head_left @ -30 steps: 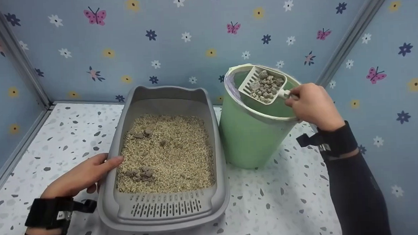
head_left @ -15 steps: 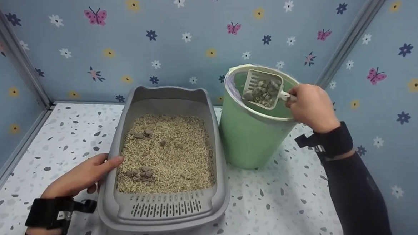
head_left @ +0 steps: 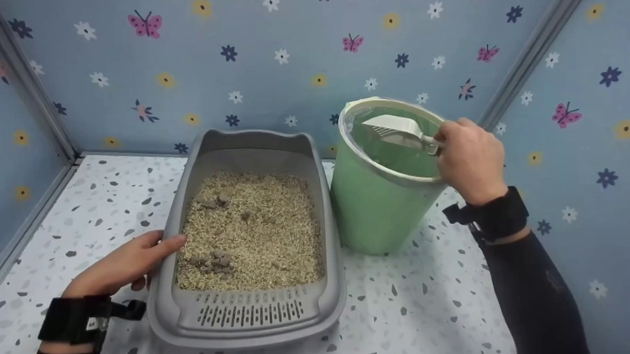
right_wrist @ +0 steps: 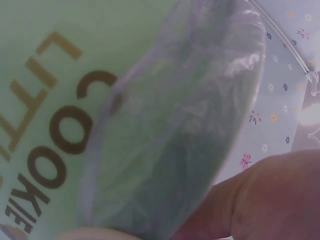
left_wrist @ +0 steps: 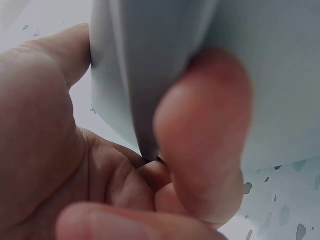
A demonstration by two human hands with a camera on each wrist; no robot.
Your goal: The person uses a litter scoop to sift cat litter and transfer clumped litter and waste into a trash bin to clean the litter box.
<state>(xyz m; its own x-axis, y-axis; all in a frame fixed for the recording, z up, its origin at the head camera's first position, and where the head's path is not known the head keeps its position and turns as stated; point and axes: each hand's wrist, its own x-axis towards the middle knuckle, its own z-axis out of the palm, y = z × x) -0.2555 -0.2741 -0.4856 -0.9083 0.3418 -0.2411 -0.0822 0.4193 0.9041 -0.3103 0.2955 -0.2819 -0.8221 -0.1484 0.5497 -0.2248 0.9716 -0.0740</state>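
Observation:
Over the mouth of a green trash bin (head_left: 376, 211), a white litter scoop (head_left: 396, 127) is tipped on its side, with no clumps visible in it. My right hand (head_left: 471, 158) grips the scoop's handle just above the bin's right rim. To the left stands a grey litter box (head_left: 333, 300) filled with tan pellet litter (head_left: 264, 228). Dark clumps (head_left: 214, 262) lie on the litter near its left side. My left hand (head_left: 123, 265) holds the box's left rim, thumb on top; the left wrist view shows its fingers (left_wrist: 205, 125) curled around the edge.
A thin clear liner bag (right_wrist: 200, 125) covers the bin's rim and inner wall. Box and bin stand side by side on a white speckled surface (head_left: 408, 307). Blue flowered panels (head_left: 265, 55) enclose the back and sides.
The scoop, earlier level and loaded with grey clumps, has turned over above the bin, and the clumps have left it. My right wrist has rotated; my left hand stays on the box.

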